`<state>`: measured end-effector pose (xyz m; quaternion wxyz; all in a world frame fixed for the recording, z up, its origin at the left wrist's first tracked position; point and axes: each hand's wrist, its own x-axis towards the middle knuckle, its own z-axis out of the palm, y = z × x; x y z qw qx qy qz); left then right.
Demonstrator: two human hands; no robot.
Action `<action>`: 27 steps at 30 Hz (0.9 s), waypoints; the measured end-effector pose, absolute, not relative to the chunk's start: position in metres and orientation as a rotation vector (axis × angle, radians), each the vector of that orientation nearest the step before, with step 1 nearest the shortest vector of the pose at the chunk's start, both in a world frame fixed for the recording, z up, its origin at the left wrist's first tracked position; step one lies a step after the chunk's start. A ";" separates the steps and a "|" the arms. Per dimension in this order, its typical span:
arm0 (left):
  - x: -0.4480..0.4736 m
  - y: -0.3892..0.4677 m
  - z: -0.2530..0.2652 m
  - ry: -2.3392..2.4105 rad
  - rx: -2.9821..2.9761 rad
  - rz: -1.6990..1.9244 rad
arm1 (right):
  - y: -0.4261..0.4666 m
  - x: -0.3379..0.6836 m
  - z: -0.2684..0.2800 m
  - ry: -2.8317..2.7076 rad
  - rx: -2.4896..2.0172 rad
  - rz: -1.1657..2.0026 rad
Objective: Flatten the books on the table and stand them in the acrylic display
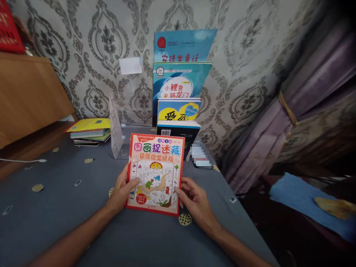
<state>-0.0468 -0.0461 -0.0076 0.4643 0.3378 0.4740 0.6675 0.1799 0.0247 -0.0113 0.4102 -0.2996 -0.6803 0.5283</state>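
Note:
A red-bordered children's picture book is held up in front of me, its cover facing me. My left hand grips its left edge, thumb on the cover and fingers behind. At the right edge my right hand is closed on the book, thumb on the front. Just behind it, a clear plastic book rack stands on the table, with several books in stepped rows on its right side. These include a blue book at the top, a teal book, a yellow-and-blue book and a black book in front.
A stack of thin books with a yellow one on top lies left of the rack. A white cable end rests on the dark tablecloth. Beyond the table's right edge are a tied purple curtain and a blue cloth.

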 end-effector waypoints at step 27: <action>-0.052 -0.047 -0.001 1.249 1.055 1.530 | 0.025 0.183 -0.010 -1.760 -0.742 1.286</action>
